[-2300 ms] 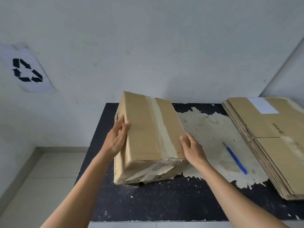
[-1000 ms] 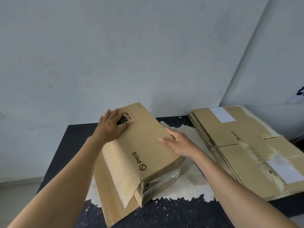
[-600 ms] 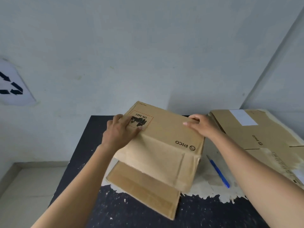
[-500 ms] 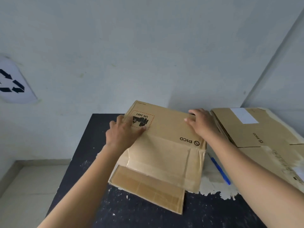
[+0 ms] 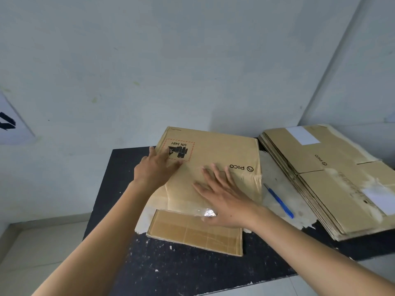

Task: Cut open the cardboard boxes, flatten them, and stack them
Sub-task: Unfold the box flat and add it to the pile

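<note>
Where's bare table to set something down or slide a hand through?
Free: near strip of the table below the flattened box, and the strip left of it. Crowded: the gap toward the stack, where the blue tool lies.

Room over the table [image 5: 111, 180] left and front — rightward, blue pen [image 5: 280, 202] and cardboard stack [image 5: 333, 189] block; wall [image 5: 192, 82] close behind

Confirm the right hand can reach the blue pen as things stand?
Probably yes. The right hand lies flat on the box, holding nothing, and the blue pen lies uncovered on the table just to its right, short of the stack.
</note>
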